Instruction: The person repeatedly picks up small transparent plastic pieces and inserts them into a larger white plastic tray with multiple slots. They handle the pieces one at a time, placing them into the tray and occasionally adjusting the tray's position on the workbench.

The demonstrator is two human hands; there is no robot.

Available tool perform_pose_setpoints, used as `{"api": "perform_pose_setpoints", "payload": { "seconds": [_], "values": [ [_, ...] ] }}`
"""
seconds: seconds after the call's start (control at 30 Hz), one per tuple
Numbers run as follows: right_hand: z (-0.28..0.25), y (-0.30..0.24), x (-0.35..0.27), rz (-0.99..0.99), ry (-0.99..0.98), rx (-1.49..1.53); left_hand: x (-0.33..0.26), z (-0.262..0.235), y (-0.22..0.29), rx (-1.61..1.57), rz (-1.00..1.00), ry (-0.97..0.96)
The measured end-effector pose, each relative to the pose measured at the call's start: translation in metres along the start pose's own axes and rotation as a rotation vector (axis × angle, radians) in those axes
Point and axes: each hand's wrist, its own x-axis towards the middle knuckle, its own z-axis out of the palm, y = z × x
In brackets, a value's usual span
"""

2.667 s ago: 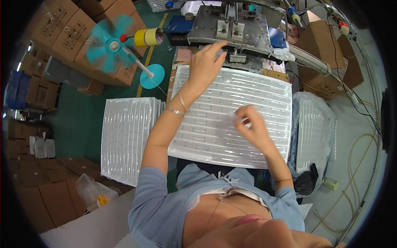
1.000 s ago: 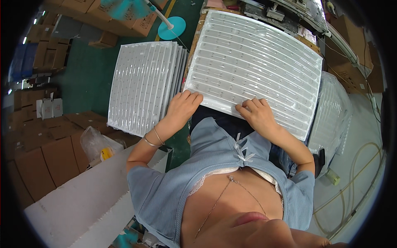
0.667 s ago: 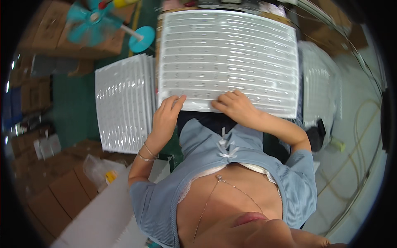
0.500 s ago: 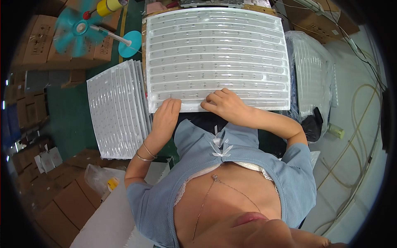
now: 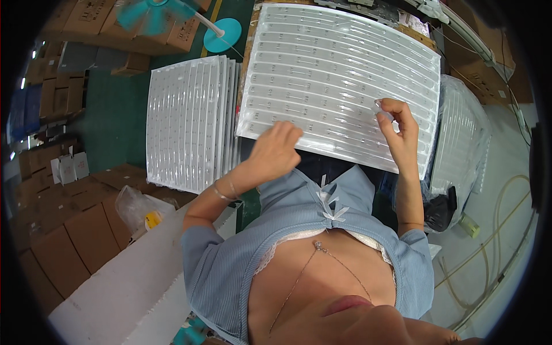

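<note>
A large pale panel (image 5: 339, 86) lies before me, with long raised rows under shiny clear film and small dark marks along each row. Over its near left edge is my left hand (image 5: 276, 150), fingers curled and drawn together; whatever they hold, if anything, is hidden. My right hand (image 5: 401, 129) is raised over the right part of the panel. Its thumb and forefinger are bent toward each other around a small pale bit that I cannot make out.
A stack of similar panels (image 5: 184, 121) leans at the left. More panels wrapped in clear plastic (image 5: 460, 138) stand at the right, beside a black bag (image 5: 440, 211). A turquoise fan (image 5: 222, 35) and cardboard boxes (image 5: 86, 230) are on the left; a hose (image 5: 489, 253) lies at the right.
My right hand has lifted from the near edge and gone right over the panel. My left hand has come off the near left corner. The view has turned, so the panel appears tilted.
</note>
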Motion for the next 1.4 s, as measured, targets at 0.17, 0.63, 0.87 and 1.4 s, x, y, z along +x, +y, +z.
{"api": "perform_pose_setpoints", "payload": {
  "seconds": [0.17, 0.63, 0.87, 1.4],
  "values": [
    [-0.006, -0.001, 0.005, -0.063, 0.066, -0.046, 0.017, 0.014, 0.004, 0.092, 0.184, -0.211],
    [-0.026, 0.011, 0.025, 0.075, 0.156, 0.073, 0.018, -0.018, -0.022, 0.071, 0.249, -0.071],
    [-0.057, 0.002, 0.082, 0.013, 0.267, 0.179, 0.216, -0.059, -0.013, -0.048, 0.238, 0.59],
    [-0.051, -0.024, 0.258, -0.517, 0.582, -0.571, 0.328, -0.077, 0.002, 0.281, 0.413, 0.906]
  ]
}}
